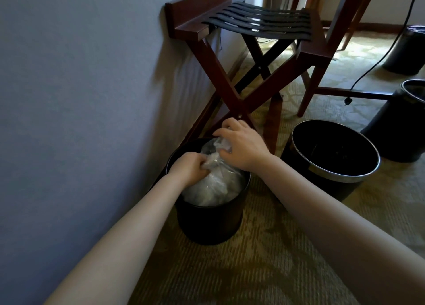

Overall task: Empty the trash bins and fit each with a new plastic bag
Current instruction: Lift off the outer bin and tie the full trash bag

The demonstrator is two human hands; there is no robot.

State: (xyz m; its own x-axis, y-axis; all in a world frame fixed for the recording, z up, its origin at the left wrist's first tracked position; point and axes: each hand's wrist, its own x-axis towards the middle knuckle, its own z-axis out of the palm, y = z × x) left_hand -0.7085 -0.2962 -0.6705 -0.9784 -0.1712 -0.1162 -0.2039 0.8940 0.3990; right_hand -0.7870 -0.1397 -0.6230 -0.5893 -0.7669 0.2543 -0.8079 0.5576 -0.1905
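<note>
The black bin (pixel 207 224) stands upright on the carpeted floor (pixel 253 258), close against the wall (pixel 69 97), with its long axis vertical and its mouth facing up. A translucent plastic bag (pixel 213 185) sits inside this bin and fills its mouth. The gathered top of the bag points upward and rises above the far part of the bin's rim. The left hand (pixel 190 166) is at the near left of the bin's mouth, fingers curled tight into bunched bag film. The right hand (pixel 241 143) is above the bin's far edge, fingers and thumb pinching the raised top of the bag. Both forearms reach over the bin from the near side. A second black bin (pixel 322 189), mouth up with a metal rim and no liner visible, stands to the right of the bin. A folding wooden luggage rack (pixel 220 74) with black straps stands beyond the bin, against the same wall. Two more dark bins (pixel 395 129) (pixel 404 51) stand further right of the bin and beyond it.
</note>
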